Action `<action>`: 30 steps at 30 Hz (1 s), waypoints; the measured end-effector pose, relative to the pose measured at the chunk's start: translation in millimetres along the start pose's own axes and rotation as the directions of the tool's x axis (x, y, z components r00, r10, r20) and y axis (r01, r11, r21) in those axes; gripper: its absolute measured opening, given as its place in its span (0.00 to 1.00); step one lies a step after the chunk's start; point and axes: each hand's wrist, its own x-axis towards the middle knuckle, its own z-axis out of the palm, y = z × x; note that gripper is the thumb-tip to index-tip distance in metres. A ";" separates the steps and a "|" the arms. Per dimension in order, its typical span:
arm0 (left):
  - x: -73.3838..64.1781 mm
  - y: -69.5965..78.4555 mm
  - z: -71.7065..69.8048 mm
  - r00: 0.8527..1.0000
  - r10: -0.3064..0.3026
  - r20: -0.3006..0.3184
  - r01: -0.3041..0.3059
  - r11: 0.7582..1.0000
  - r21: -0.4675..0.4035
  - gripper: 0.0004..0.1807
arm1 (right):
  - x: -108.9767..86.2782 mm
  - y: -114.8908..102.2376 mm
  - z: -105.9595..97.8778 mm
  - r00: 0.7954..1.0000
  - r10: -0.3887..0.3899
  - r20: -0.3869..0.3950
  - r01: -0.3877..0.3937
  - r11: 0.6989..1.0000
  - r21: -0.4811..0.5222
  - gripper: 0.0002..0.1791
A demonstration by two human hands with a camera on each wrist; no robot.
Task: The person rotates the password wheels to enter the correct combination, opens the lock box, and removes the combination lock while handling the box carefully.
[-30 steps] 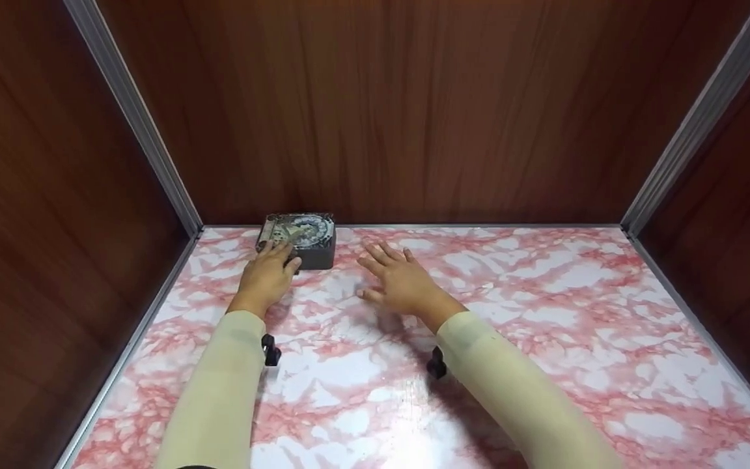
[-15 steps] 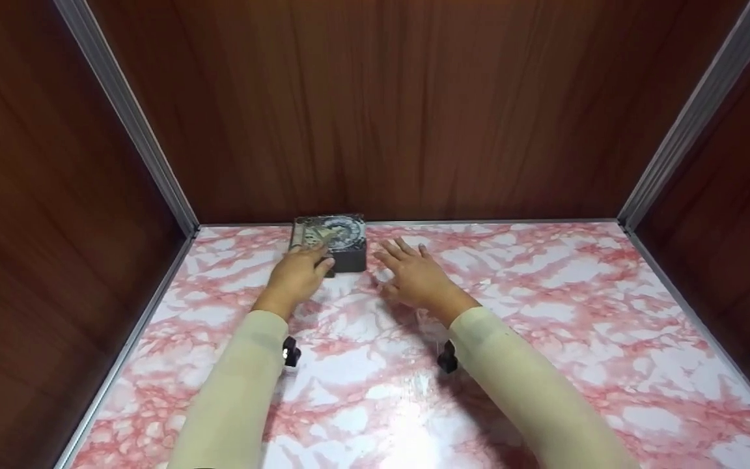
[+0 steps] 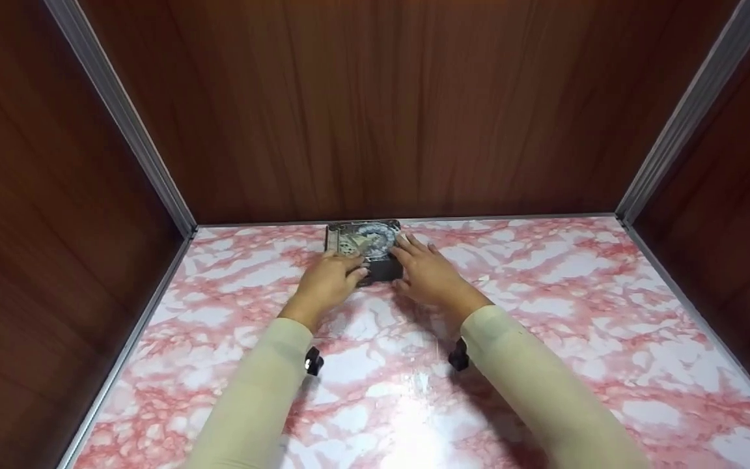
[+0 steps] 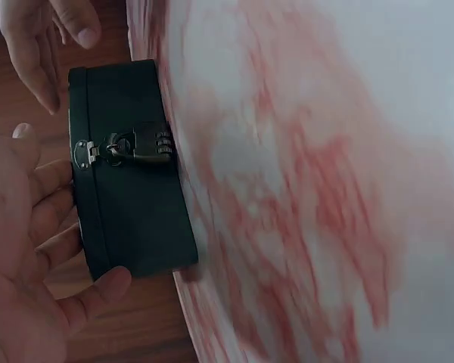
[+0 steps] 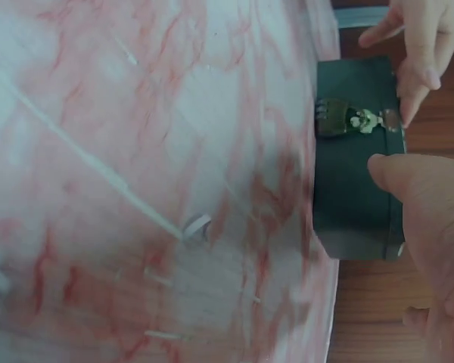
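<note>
Padlocked box [image 4: 132, 219], lid [image 3: 367, 238] down, between both grips [image 3: 326, 280] [image 3: 431, 272]

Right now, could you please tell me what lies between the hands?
A dark box shows between the left hand and right hand in the head view.

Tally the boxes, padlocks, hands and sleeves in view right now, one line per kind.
Box: 1
Padlock: 1
Left hand and right hand: 2
Left sleeve and right sleeve: 2
Total: 6
</note>
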 end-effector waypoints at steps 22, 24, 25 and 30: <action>-26.8 40.8 25.3 0.993 0.113 0.035 -0.112 0.993 -0.034 0.31 | -44.1 13.2 -12.9 0.996 -0.084 -0.032 0.084 0.996 0.012 0.34; -28.0 41.4 25.4 0.993 0.112 0.025 -0.110 0.993 -0.042 0.31 | -45.3 13.7 -15.3 0.994 -0.099 -0.055 0.099 0.995 0.002 0.30; -27.9 42.1 25.3 0.993 0.115 0.017 -0.114 0.992 -0.048 0.31 | -45.7 14.4 -16.6 0.992 -0.102 -0.068 0.102 0.995 -0.007 0.28; -26.9 44.8 23.7 0.987 0.158 -0.009 -0.158 0.986 -0.046 0.32 | -46.1 17.1 -21.9 0.990 -0.115 -0.083 0.112 0.993 -0.034 0.26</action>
